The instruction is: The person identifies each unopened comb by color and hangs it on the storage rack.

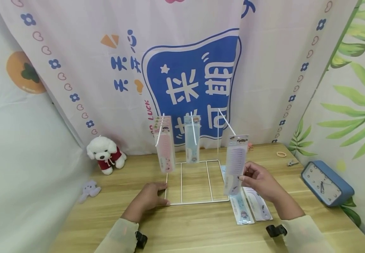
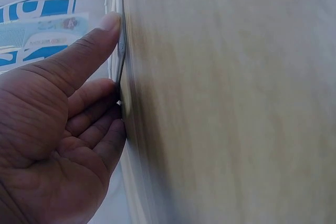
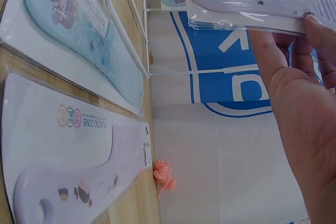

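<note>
A white wire rack [image 1: 198, 202] stands on the table with prongs rising at its back. Several packaged pink combs [image 1: 165, 146] hang from its left prong, and a packaged blue comb [image 1: 192, 140] from the middle one. My left hand [image 1: 149, 196] holds the rack's front left corner, thumb and fingers against the wire. My right hand [image 1: 260, 179] pinches the edge of a packaged lavender comb [image 1: 234, 168], upright, its top at the right prong's tip; whether the prong passes through it I cannot tell. Below lie another packaged blue comb [image 3: 100, 40] and another packaged lavender comb [image 3: 79, 171].
At the table's left are a white plush dog [image 1: 104, 153] in red and a small lavender plush toy [image 1: 89, 190]. A blue clock [image 1: 326, 182] stands at right, near a clip [image 1: 292, 163] and a hair tie [image 1: 281, 154]. A printed curtain [image 1: 195, 80] hangs behind.
</note>
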